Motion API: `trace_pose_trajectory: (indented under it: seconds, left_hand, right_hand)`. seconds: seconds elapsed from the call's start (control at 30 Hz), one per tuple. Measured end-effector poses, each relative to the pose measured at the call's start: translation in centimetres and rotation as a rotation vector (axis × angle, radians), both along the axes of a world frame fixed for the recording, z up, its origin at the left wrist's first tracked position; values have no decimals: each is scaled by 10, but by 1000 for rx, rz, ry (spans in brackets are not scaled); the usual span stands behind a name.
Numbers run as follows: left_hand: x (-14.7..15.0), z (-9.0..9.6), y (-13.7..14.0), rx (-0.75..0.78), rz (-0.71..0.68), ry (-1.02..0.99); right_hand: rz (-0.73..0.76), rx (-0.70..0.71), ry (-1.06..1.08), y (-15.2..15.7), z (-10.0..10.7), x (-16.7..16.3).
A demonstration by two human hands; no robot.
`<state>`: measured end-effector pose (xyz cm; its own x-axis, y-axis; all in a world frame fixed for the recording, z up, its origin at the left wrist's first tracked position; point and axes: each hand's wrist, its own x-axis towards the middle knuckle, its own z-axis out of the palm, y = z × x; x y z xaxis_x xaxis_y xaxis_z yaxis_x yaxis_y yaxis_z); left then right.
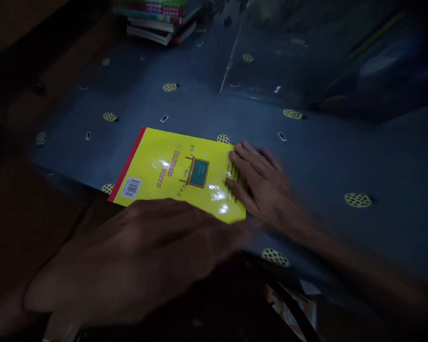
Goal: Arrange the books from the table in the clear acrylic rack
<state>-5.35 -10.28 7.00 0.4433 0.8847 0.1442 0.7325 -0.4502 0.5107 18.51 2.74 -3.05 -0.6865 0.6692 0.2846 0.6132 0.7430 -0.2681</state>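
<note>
A yellow notebook [153,156] with a red spine lies on the patterned blue table cover. Its upturned cover carries a barcode label and a small green chalkboard picture. My right hand [267,185] rests at the notebook's right end, fingers stretched out and their tips on the cover. Close to the camera, my left hand [153,251] reaches across the notebook's front edge with its back towards me. Its fingers are extended to the right, blurred by motion, and hide part of that edge; whether they touch the notebook I cannot tell.
A stack of books [157,21] stands at the far left of the table cover [196,104]. Clear plastic sheeting [267,76] covers something dark at the back right. Below the table's front edge a colourful printed item [296,308] shows beside a dark strap.
</note>
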Motion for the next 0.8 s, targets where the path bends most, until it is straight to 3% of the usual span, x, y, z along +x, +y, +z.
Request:
trace_pose_trajectory:
  seconds: [0.1,0.2,0.3,0.5,0.63,0.8]
  left_hand:
    - [3,-30,22,34,-240,63]
    - [1,-54,23,69,-302,151]
    - [-24,-63,13,68,-265,230]
    - [-95,-64,14,55,-91,322]
    - [-105,-68,17,102,-62,291]
    - [-103,-75,16,145,-37,309]
  right_hand:
    - [117,-12,39,-15,2,-11]
    - [203,-59,73,-31,2,-21]
    - [207,-87,53,-37,3,-25]
    - [211,-99,10,-38,10,-26]
    - [275,-143,-44,-52,16,-42]
    - [377,-92,-98,-63,13,-47]
